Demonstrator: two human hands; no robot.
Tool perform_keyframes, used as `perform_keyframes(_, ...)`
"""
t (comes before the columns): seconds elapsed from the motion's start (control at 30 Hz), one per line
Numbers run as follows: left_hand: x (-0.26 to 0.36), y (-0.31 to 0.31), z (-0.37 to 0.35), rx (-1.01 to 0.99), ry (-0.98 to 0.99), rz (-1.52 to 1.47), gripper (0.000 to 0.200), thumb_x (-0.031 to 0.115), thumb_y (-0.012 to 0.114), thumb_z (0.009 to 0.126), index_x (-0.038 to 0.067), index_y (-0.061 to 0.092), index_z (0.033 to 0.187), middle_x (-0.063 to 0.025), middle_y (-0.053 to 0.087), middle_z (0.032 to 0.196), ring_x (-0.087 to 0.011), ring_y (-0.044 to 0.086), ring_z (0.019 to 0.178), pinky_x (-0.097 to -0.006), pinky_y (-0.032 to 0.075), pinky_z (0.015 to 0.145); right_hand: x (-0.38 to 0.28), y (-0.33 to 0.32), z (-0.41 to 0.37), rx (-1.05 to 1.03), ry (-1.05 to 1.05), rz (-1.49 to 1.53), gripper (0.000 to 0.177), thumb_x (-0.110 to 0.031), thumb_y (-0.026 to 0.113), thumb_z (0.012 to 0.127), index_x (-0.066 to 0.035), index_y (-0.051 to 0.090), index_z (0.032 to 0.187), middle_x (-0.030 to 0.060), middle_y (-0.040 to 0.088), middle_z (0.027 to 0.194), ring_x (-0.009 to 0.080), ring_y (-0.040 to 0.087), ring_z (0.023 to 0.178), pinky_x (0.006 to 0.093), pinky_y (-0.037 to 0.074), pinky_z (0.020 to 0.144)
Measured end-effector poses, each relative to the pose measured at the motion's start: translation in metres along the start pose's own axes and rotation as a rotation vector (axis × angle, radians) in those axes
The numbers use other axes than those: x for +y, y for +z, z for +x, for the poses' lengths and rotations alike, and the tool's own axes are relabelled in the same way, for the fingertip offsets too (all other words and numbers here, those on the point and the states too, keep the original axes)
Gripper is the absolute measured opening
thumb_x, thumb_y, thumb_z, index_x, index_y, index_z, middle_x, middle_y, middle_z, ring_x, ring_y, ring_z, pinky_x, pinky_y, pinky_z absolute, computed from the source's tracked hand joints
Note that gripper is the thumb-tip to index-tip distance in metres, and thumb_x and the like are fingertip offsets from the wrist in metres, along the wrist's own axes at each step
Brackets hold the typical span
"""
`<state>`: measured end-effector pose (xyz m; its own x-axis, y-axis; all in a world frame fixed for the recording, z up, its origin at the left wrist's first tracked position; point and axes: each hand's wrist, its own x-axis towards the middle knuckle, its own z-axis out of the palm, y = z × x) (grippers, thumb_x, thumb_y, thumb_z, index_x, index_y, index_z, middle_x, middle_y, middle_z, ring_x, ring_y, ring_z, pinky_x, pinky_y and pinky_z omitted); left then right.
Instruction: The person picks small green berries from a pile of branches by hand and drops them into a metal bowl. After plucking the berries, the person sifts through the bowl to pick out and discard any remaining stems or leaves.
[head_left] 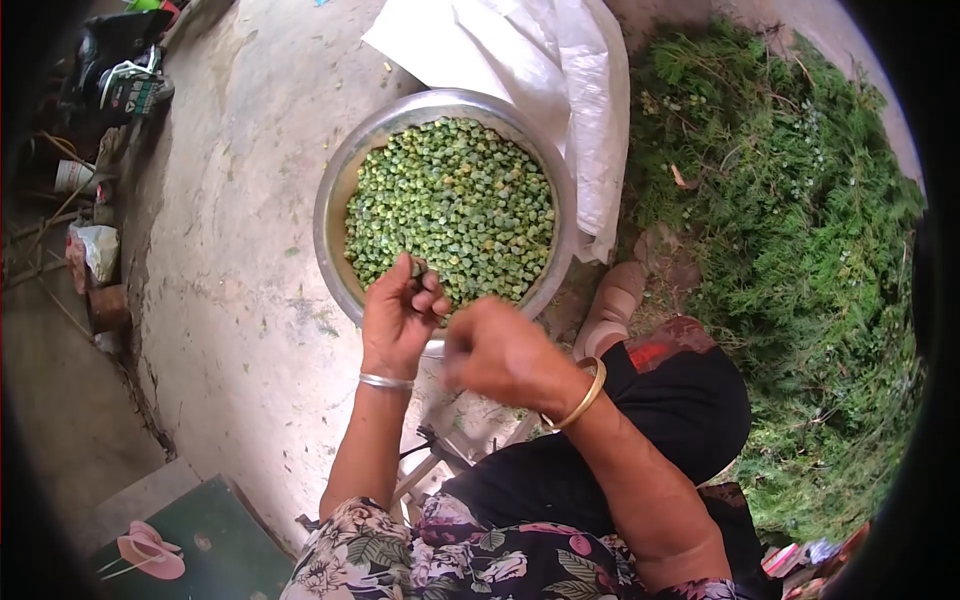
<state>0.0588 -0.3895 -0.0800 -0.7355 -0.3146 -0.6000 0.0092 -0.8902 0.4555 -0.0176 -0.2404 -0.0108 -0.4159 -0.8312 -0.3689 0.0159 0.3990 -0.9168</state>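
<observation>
A wide metal basin stands on the floor in front of me, filled with small green cone-like fruits, some of them yellowish. My left hand, with a silver bangle at the wrist, is over the basin's near rim. Its palm is turned up and its fingers are curled in; whatever they hold is too small to name. Just to the right, my right hand, with a gold bangle, is smeared by motion. It lies close to the left fingertips, and its own fingertips are hidden.
A large heap of green conifer branches covers the ground at right. Beyond the basin lies a white woven sack. My shoe is right of the basin. A dark green board is at lower left, and clutter lines the left side.
</observation>
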Motion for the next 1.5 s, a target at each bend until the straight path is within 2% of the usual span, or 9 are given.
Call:
perform_keyframes(0.07,0.003,-0.022,0.013,0.126,-0.002,-0.051,0.013,0.017,0.063,0.085,0.005,0.057,0.086,-0.0091,0.056,0.072,-0.0129,0.046,0.054,-0.028,0.042,0.053,-0.013,0.003,-0.01,-0.472,0.018,-0.089,0.029,-0.023,0.073,0.06,0.002,0.065,0.071,0.0162,0.063,0.066,0.0276,0.061,0.059,0.0368,0.047,0.058)
perform_keyframes(0.27,0.014,-0.05,0.049,0.1,0.075,0.121,0.011,0.009,0.06,0.083,-0.001,0.058,0.089,-0.0137,0.062,0.081,-0.0198,0.061,0.067,-0.0368,0.055,0.066,-0.02,0.014,-0.023,-0.631,-0.154,-0.244,0.026,-0.019,0.065,0.065,0.002,0.064,0.079,0.0206,0.063,0.076,0.0382,0.062,0.074,0.043,0.048,0.065)
perform_keyframes(0.33,0.017,-0.039,0.066,0.227,0.189,0.615,0.017,0.009,0.062,0.08,-0.002,0.062,0.092,-0.0139,0.064,0.079,-0.0203,0.062,0.068,-0.0335,0.053,0.062,-0.024,0.016,-0.024,-0.7,-0.097,-0.252,0.019,-0.011,0.059,0.067,0.003,0.063,0.078,0.0227,0.063,0.075,0.0404,0.062,0.076,0.0446,0.048,0.065)
perform_keyframes(0.4,0.02,-0.05,0.091,0.264,0.28,1.042,0.022,0.011,0.065,0.078,-0.004,0.064,0.095,-0.0125,0.067,0.081,-0.0174,0.063,0.07,-0.0319,0.051,0.063,-0.025,0.019,-0.023,-0.702,-0.08,-0.301,0.017,-0.01,0.059,0.069,0.002,0.064,0.081,0.0218,0.064,0.081,0.0382,0.063,0.081,0.0444,0.049,0.067)
perform_keyframes(0.47,0.018,-0.08,0.131,0.213,0.811,1.631,0.025,0.013,0.068,0.074,-0.002,0.068,0.094,-0.01,0.069,0.081,-0.0163,0.064,0.069,-0.029,0.051,0.065,-0.024,0.02,-0.022,-0.7,-0.058,-0.347,0.016,-0.01,0.059,0.072,0.001,0.064,0.083,0.0209,0.065,0.086,0.036,0.064,0.085,0.0442,0.05,0.07)
perform_keyframes(0.87,0.004,-0.062,0.199,0.452,0.572,1.711,0.018,0.016,0.07,0.068,0.006,0.071,0.083,-0.0126,0.066,0.071,-0.0227,0.062,0.06,-0.0334,0.049,0.063,-0.01,0.03,-0.028,-0.414,-0.153,-0.321,0.012,-0.005,0.055,0.067,0.0,0.063,0.073,0.0204,0.063,0.071,0.0376,0.063,0.07,0.047,0.047,0.059)
perform_keyframes(0.97,0.005,-0.048,0.177,0.303,0.984,1.897,0.011,0.012,0.068,0.072,0.003,0.067,0.078,-0.0138,0.064,0.066,-0.0254,0.061,0.057,-0.0332,0.048,0.057,-0.01,0.03,-0.027,-0.376,-0.155,-0.367,0.01,-0.004,0.055,0.067,0.002,0.062,0.071,0.0208,0.062,0.071,0.0381,0.063,0.069,0.0471,0.047,0.057)
perform_keyframes(1.23,-0.013,-0.016,0.167,-0.122,0.669,1.804,0.018,0.009,0.065,0.072,0.01,0.07,0.089,-0.0151,0.064,0.074,-0.0309,0.064,0.072,-0.0402,0.049,0.064,-0.013,0.031,-0.026,-0.27,-0.121,-0.438,0.01,-0.004,0.057,0.069,-0.001,0.063,0.076,0.0175,0.064,0.076,0.0342,0.065,0.072,0.0442,0.049,0.059)
perform_keyframes(1.5,-0.025,0.006,0.19,-0.493,0.647,2.521,0.038,-0.003,0.051,0.069,0.015,0.07,0.097,-0.0139,0.064,0.077,-0.0308,0.061,0.079,-0.0396,0.048,0.07,-0.008,0.027,-0.027,-0.18,-0.145,-0.337,0.007,-0.003,0.054,0.069,0.001,0.06,0.072,0.0206,0.062,0.074,0.0391,0.062,0.069,0.0491,0.045,0.057)
